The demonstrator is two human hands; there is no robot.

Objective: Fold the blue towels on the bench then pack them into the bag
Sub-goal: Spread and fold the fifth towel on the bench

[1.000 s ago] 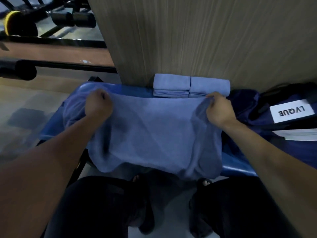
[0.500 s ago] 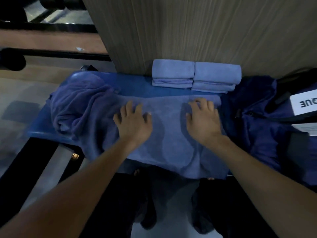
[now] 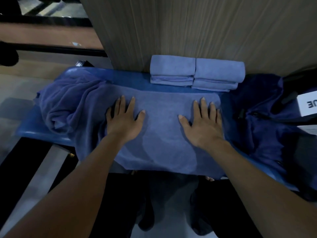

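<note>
A blue towel [image 3: 161, 134] lies spread flat across the blue bench [image 3: 42, 133], its near edge hanging over the front. My left hand [image 3: 124, 120] presses flat on its left part, fingers straight and spread. My right hand [image 3: 203, 122] presses flat on its right part, near the towel's right edge. A crumpled blue towel [image 3: 66, 102] lies bunched at the bench's left end. Two folded light-blue towels [image 3: 197, 73] sit side by side at the back against the wall. The dark blue bag [image 3: 264, 121] lies at the right end of the bench.
A wood-grain wall panel [image 3: 197, 28] rises directly behind the bench. A white label with letters [image 3: 308, 104] shows on the bag at the far right. Black gym rails [image 3: 51, 48] run at the upper left. My dark-clothed legs [image 3: 171, 203] are below the bench's front edge.
A second ago both hands pinched the towel's far corners and held it up. They laid it on the bench, let go, and now press flat on it with fingers spread.
</note>
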